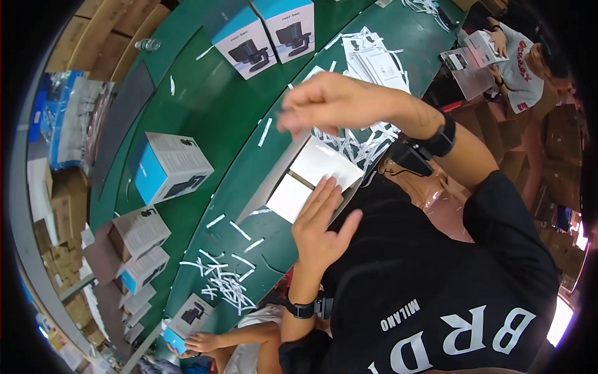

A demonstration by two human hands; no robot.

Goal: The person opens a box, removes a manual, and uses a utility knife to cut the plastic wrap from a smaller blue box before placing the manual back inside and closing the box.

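Note:
A small carton [327, 161] lies at the table's near edge, with two white flaps folded inward and a narrow gap between them. Its long outer flap [272, 176] stands out on the far side. My left hand [322, 232] rests flat on the white flaps, fingers stretched and thumb apart. Above the carton's far right end, my right hand [333, 105] is raised with its fingers loosely bent and apart. Its fingertips are blurred, and I see nothing held in it. What lies inside the carton is hidden under the flaps.
Printed cartons [249, 50] stand at the back of the green table [243, 118], with another carton [171, 167] to the left. Paper strips [227, 287] and printed sheets [375, 67] lie about. A co-worker's hand [202, 341] holds a carton [189, 318]; another person [520, 68] works far right.

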